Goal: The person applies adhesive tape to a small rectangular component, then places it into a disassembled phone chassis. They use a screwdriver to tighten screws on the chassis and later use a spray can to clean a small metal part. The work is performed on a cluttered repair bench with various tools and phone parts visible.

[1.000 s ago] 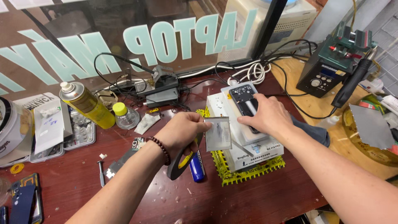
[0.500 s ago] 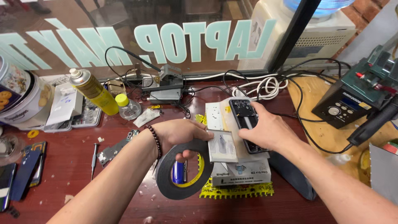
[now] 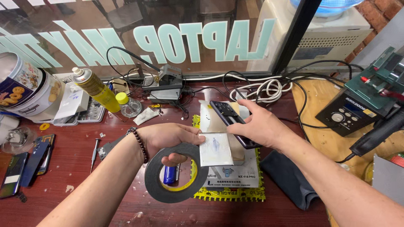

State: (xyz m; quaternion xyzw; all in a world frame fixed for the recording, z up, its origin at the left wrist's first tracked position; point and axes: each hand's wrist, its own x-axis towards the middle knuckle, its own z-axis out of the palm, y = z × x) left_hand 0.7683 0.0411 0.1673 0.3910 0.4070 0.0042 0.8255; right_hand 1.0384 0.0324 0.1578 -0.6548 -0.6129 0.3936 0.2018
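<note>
Matt black tape roll (image 3: 174, 174), glossy phone (image 3: 230, 122), scuffed wooden table (image 3: 75, 185).

From where I sit, this looks like a small phone and laptop repair shop. I see a dark red workbench (image 3: 59, 197) set right against a shop window (image 3: 176, 38) that carries large reversed lettering. On the bench below that window lie a soldering station (image 3: 349, 115) off to the right, a tangle of cables (image 3: 261, 88), a yellow spray can (image 3: 94, 88) to the left, a small screwdriver (image 3: 95, 153) and several loose phones (image 3: 25, 166) at the far left edge.
</note>
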